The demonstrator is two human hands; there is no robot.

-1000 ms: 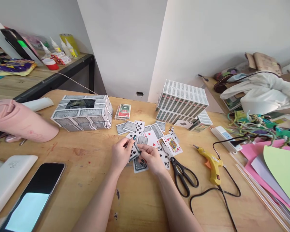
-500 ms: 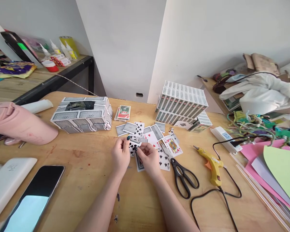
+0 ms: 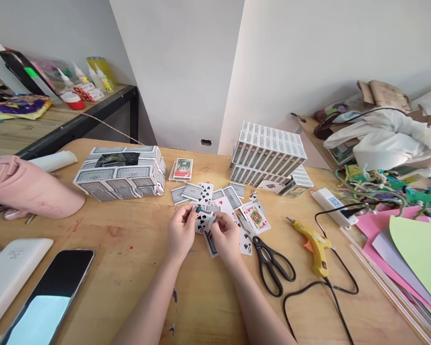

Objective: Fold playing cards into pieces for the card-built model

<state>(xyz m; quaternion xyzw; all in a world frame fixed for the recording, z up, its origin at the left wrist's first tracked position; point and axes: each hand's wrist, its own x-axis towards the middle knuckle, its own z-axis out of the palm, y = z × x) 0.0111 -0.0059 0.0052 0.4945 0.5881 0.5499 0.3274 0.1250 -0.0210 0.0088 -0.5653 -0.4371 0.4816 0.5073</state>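
Between my two hands is a playing card (image 3: 202, 222) with black spade pips, its upper edge folded over. My left hand (image 3: 181, 230) pinches its left side, thumb on top. At its right edge, the fingers of my right hand (image 3: 227, 235) are closed on the same card. Beneath and behind them lie loose playing cards (image 3: 233, 197), some face up, some showing grey patterned backs. Black-handled scissors (image 3: 271, 263) rest to the right of my right hand, their blades partly over the cards. A jack card (image 3: 257, 216) lies beyond the scissors.
A box covered in cards (image 3: 120, 175) stands at the back left, near card packs (image 3: 183, 168). Stacked card boxes (image 3: 269, 153) stand at the back right. A yellow glue gun (image 3: 314, 244) with its cable lies right. A phone (image 3: 53, 292) and pink tumbler (image 3: 39, 187) are left.
My right hand has shifted slightly right and up to the card's right edge. More of the card's spade face now shows between my hands. The view has moved slightly.
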